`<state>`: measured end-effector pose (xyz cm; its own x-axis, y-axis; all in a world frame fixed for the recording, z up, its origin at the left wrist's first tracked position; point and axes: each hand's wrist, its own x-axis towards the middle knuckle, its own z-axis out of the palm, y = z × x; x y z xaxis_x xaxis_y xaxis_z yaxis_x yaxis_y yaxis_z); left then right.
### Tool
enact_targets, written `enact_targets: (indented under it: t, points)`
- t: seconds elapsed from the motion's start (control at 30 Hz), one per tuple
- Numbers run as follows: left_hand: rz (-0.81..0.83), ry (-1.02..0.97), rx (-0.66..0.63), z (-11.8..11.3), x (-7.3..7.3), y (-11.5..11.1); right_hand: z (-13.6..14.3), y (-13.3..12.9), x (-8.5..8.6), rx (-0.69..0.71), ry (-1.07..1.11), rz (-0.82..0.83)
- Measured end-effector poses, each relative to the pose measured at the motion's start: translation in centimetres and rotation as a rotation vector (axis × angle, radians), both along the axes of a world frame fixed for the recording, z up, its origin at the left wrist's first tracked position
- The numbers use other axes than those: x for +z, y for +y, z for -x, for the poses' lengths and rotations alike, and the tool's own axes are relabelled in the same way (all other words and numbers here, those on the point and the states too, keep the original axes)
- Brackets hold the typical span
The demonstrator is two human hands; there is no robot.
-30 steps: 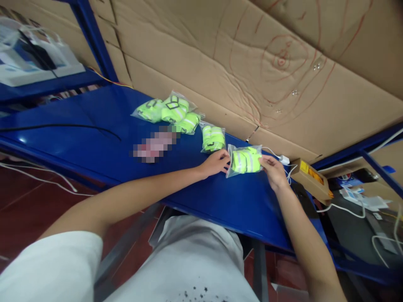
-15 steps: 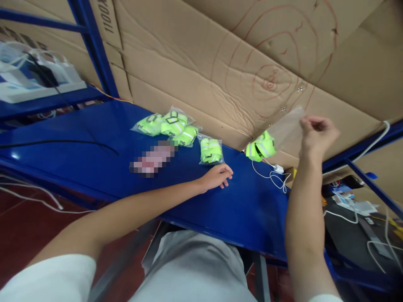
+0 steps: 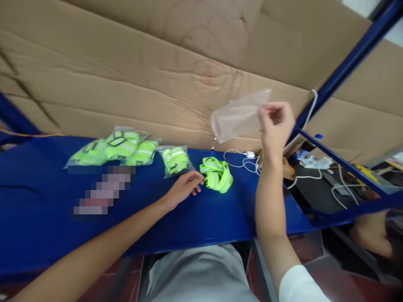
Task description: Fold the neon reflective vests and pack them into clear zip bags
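My right hand (image 3: 277,121) pinches the edge of a clear plastic bag (image 3: 237,117), raised before the cardboard; the bag looks empty and hangs to the left. Below it, a loose bundle of neon-yellow reflective strap (image 3: 220,178) with silvery stripes lies on the blue table (image 3: 195,222). Close to this bundle's left side is my left hand (image 3: 187,186), its fingers loosely curled and apart, nothing in them. Just behind that hand stands a bagged roll of the same strap (image 3: 174,160). Farther left, several more bagged straps (image 3: 121,144) sit in a heap.
A blurred-out pinkish object (image 3: 102,191) rests on the left of the table. Cardboard (image 3: 126,84) walls the back. White cable (image 3: 242,163) with a plug lies behind the strap bundle. A blue frame (image 3: 343,161) borders the right side; past it shows another person's limb (image 3: 371,230).
The strap has come out of the bag in my right hand and now lies on the table near my left hand. My view has swung to the right.
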<state>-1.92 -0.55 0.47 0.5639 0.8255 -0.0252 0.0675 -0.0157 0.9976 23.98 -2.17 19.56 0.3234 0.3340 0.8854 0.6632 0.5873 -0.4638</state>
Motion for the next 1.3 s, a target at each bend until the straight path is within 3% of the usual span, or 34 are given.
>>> enact_targets:
  t: [0.1, 0.17, 0.23, 0.33, 0.4, 0.5, 0.57, 0.67, 0.77, 0.83, 0.93, 1.07, 1.3]
  points:
    - [-0.082, 0.049, 0.006, -0.2, -0.2, 0.4, 0.2, -1.0, -0.3, 0.159, -0.211, 0.29]
    - [-0.146, 0.076, 0.053, -0.1, -0.2, 0.6, 0.4, -0.9, -0.6, 0.211, -0.289, 0.38]
    - [-0.28, 0.118, 0.126, 0.4, 0.2, 0.9, 0.5, 0.0, -1.0, 0.202, -0.257, 0.345]
    - [-0.682, 0.234, 0.217, 1.5, 0.8, 1.4, -0.3, 2.4, -2.4, 0.148, -0.094, 0.227]
    - [-0.89, 0.306, 0.228, 2.0, 1.1, 1.8, -1.3, 4.1, -4.6, 0.11, -0.041, 0.258]
    - [-0.954, 0.348, 0.216, 2.2, 0.9, 2.0, -2.8, 5.0, -9.7, 0.037, -0.122, 0.519]
    - [-0.978, 0.377, 0.196, 2.1, 0.5, 2.0, -3.3, 3.9, -13.2, 0.02, -0.203, 0.665]
    - [-1.03, 0.412, 0.192, 2.0, 0.0, 1.9, -3.1, 0.6, -17.5, -0.006, -0.255, 0.665]
    - [-1.054, 0.419, 0.201, 2.1, -0.6, 2.0, -2.3, -2.5, -20.1, -0.086, -0.426, 0.505]
    - [-1.043, 0.44, 0.203, 2.3, -0.9, 2.1, -1.4, -3.8, -20.8, -0.002, -0.649, 0.441]
    - [-1.015, 0.455, 0.185, 2.5, -1.1, 2.2, -0.1, -4.5, -20.3, 0.127, -0.903, 0.352]
    - [-1.019, 0.445, 0.202, 3.1, -0.9, 2.7, 0.2, -3.6, -19.5, 0.12, -1.018, 0.387]
    - [-1.153, 0.411, 0.583, 5.4, 0.6, 6.5, 0.0, -1.3, -22.6, -0.028, -0.959, 0.294]
